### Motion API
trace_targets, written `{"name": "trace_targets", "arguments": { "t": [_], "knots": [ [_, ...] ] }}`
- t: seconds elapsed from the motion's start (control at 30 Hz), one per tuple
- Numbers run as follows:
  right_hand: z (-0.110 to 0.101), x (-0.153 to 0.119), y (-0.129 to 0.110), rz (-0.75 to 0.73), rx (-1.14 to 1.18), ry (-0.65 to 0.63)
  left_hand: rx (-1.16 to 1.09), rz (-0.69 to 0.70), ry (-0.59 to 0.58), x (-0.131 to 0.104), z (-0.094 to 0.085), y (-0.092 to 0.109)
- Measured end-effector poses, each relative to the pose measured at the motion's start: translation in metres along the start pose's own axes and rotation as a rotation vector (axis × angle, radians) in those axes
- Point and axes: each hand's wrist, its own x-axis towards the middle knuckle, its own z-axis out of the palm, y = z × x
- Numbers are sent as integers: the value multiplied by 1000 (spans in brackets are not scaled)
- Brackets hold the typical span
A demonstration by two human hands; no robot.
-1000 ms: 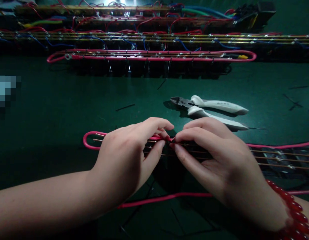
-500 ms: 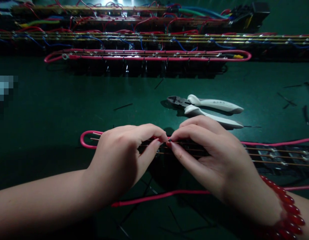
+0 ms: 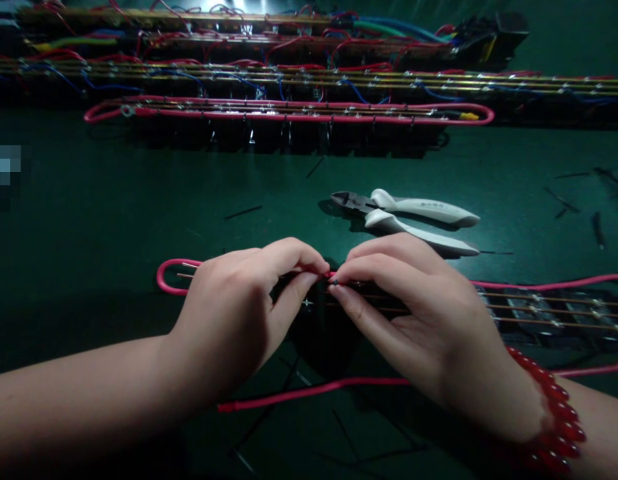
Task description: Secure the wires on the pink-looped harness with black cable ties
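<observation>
The left hand point(image 3: 239, 313) and right hand point(image 3: 419, 320) pinch one small dark piece point(image 3: 333, 283) on the pink wire point(image 3: 169, 283), apparently fastening it, cutters point(image 3: 403, 213) at 1 o'clock.

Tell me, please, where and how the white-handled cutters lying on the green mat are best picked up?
Grip the cutters round both white handles, coming from the right. They lie flat, handles pointing right and slightly apart, metal jaws pointing left. The right hand is nearest.
</observation>
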Motion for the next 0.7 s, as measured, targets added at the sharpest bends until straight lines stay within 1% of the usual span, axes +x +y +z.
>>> {"name": "trace_targets", "arguments": {
  "t": [0.13, 0.37, 0.53, 0.7],
  "knots": [
    [-1, 1, 0, 5, -13, -9, -43, -12, 9, -1, 0, 0],
    [-1, 0, 1, 18, -27, 0, 80, 53, 25, -2, 2, -1],
    [-1, 1, -1, 14, -31, -7, 82, 117, 34, -2, 2, -3],
    [-1, 3, -2, 38, -23, -17, 76, 113, 18, -2, 2, -3]
  ]
}}
